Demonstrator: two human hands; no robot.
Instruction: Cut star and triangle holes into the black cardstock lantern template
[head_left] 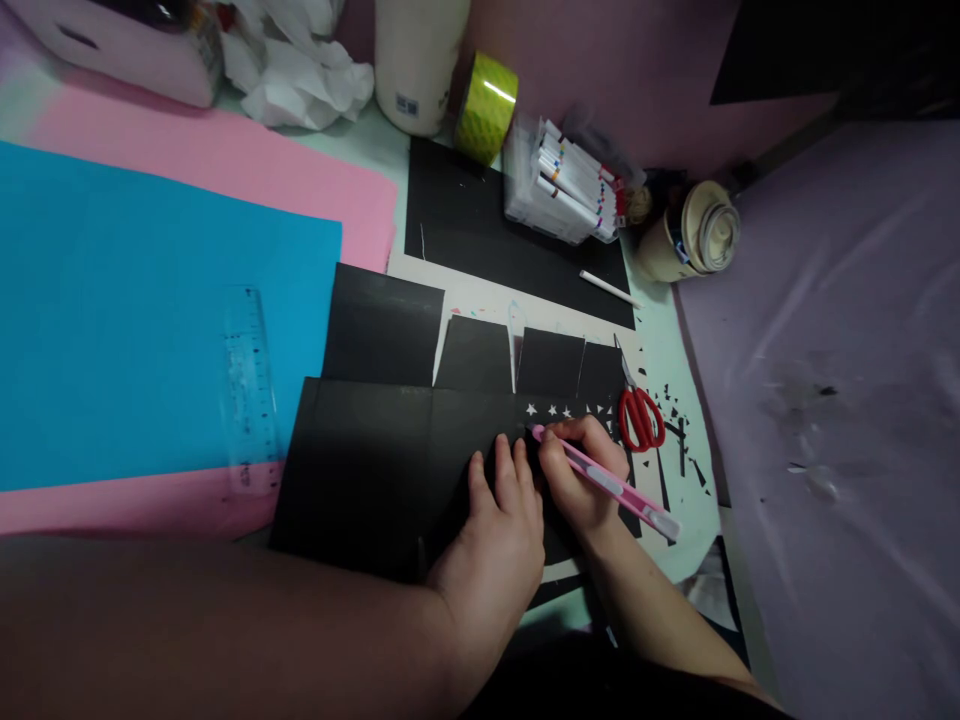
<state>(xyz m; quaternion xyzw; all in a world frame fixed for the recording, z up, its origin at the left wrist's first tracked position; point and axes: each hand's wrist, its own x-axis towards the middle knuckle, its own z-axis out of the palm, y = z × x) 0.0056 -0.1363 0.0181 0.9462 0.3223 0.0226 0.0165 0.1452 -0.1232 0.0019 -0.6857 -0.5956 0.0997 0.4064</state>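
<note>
A large black card (360, 460) with flaps along its far edge lies in the middle of the table. My left hand (499, 525) presses flat on it, fingers spread a little and holding nothing. Just right of those fingertips, my right hand (585, 475) grips a pink craft knife (600, 478), its tip down on the card. The blade itself is too small to make out. Small star cut-outs (553, 411) and triangular ones run in a row across the card, beyond the knife tip. Red-handled scissors (640, 418) lie beside my right hand, at the card's right side.
Blue paper (150, 320) and pink paper (360, 200) cover the left, with a clear ruler (251, 390) on top. Behind stand yellow tape (487, 108), a box of markers (570, 190) and a lidded cup (694, 235). Black scraps (682, 447) litter the right edge.
</note>
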